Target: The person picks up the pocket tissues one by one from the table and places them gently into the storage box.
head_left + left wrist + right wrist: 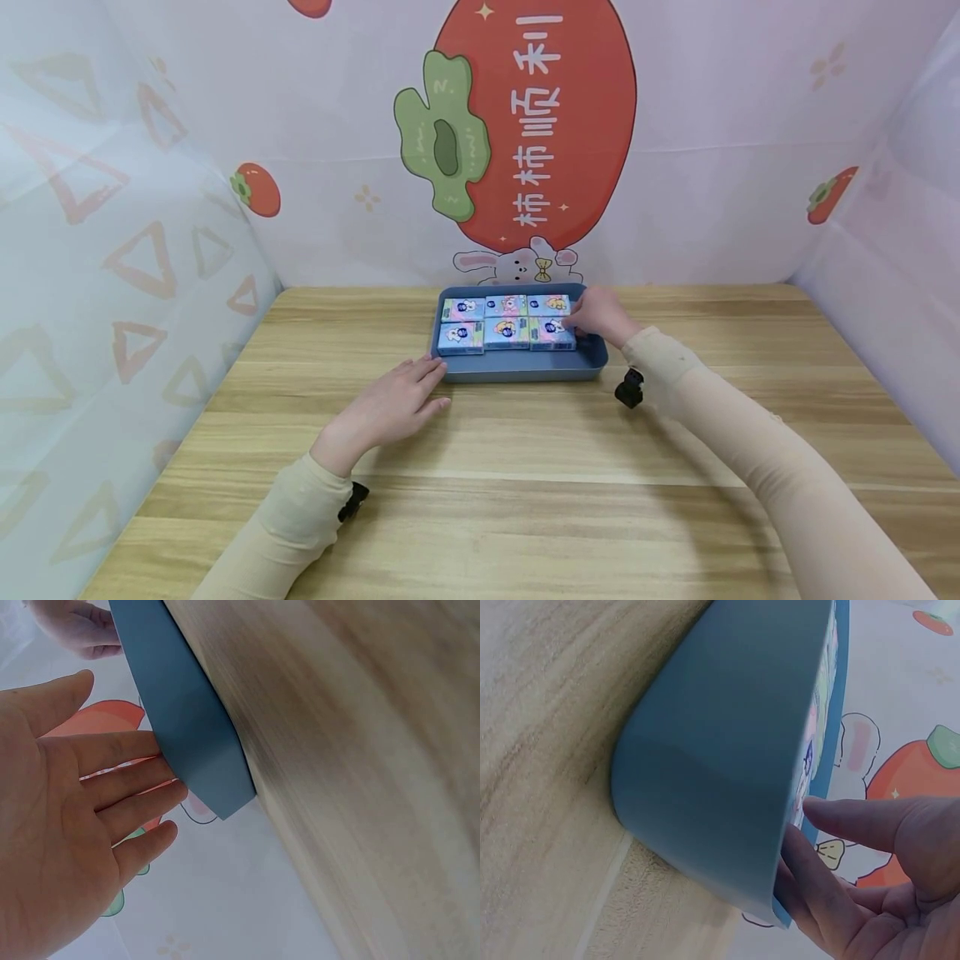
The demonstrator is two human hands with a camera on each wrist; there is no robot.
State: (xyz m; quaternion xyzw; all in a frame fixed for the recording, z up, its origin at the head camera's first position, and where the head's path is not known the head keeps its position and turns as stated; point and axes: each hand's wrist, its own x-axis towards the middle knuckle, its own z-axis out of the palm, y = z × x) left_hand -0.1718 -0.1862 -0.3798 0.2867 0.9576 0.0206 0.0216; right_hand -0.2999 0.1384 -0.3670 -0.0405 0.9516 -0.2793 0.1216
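A blue-grey tray stands on the table by the back wall. In it, small tissue packs with cartoon prints lie in two rows. My right hand reaches in over the tray's right end and holds the front right tissue pack by its right edge. The right wrist view has the thumb on the pack, while the other fingers dip down inside the tray wall, partly hidden. With fingers extended, my left hand rests its fingertips on the tray's front left corner, its palm facing the left wrist camera.
The wooden table spreads in front of the tray and to both sides. Behind it rises a printed backdrop with a large persimmon and a rabbit. Printed sheets also stand at the left and right.
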